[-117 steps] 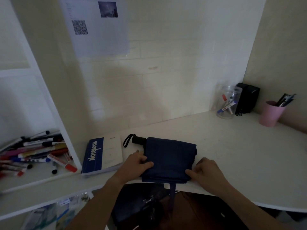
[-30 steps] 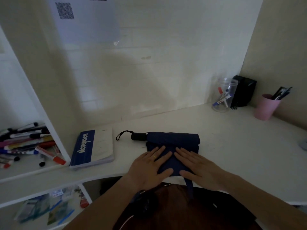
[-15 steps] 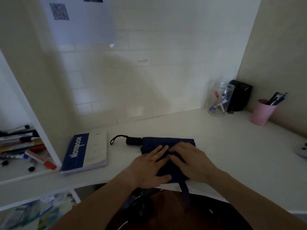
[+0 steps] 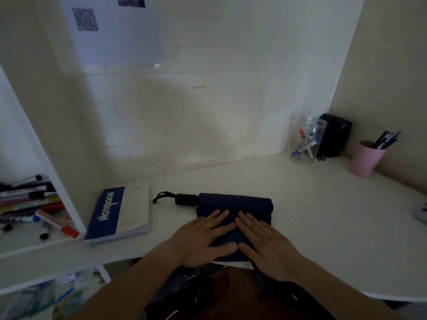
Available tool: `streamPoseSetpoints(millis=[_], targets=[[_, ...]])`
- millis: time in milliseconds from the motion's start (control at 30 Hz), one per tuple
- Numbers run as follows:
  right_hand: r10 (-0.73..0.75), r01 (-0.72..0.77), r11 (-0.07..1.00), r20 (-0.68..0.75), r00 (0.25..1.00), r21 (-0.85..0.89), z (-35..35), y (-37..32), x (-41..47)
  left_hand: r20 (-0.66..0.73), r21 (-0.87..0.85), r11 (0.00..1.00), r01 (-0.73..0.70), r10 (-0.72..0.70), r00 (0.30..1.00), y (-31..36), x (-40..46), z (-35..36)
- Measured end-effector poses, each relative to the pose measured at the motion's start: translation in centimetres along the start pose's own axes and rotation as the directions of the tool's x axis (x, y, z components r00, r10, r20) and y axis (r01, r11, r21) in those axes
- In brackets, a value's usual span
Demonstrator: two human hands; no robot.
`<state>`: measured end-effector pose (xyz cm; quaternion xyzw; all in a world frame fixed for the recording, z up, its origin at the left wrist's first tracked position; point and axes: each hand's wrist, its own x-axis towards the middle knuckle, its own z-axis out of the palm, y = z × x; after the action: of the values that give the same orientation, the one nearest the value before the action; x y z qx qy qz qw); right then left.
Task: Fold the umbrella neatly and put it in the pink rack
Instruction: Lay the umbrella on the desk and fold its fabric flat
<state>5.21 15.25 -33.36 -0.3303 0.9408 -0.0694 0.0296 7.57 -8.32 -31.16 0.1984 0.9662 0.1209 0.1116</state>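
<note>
1. The umbrella [image 4: 233, 205], navy and collapsed, is laid across the near edge of the table [image 4: 323, 215], its black handle [image 4: 186, 199] and wrist loop pointed left toward a notebook [image 4: 120, 213].
2. The left hand [image 4: 203, 239] and right hand [image 4: 265, 243] are spread flat, palms down, side by side on the canopy; nothing is pinched. The fabric is judged to be pressed so that the folds are held flat.
3. A strap is seen hanging off the table edge, unfastened.
4. A pink cup [image 4: 366, 159] of pens is stood well apart at the far right; a clear jar [image 4: 305, 140] of markers is placed beside a black box [image 4: 335, 138].
5. No pink rack can be identified with certainty.
</note>
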Motion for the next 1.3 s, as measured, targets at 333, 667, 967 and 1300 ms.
streamPoseSetpoints(millis=[333, 667, 967, 1300], targets=[[-0.012, 0.011, 0.999, 0.05, 0.999, 0.035, -1.3, -0.6, -0.1, -0.156, 0.223, 0.965, -0.135, 0.172, 0.973, -1.3, -0.8, 2.3], [0.137, -0.199, 0.93, 0.209, 0.968, 0.31, -8.5, 4.4, 8.5, -0.131, 0.227, 0.966, -0.12, 0.153, 0.979, -1.3, -0.4, 1.5], [-0.011, -0.03, 0.972, 0.173, 0.985, 0.232, -9.7, 5.8, 10.8, -0.188, 0.232, 0.962, -0.145, 0.19, 0.964, -1.8, 1.3, 1.4], [-0.297, 0.266, 0.953, -0.283, 0.912, -0.142, -5.1, 5.7, 7.5, -0.266, 0.299, 0.945, -0.13, 0.214, 0.94, -1.9, 0.6, 3.2]])
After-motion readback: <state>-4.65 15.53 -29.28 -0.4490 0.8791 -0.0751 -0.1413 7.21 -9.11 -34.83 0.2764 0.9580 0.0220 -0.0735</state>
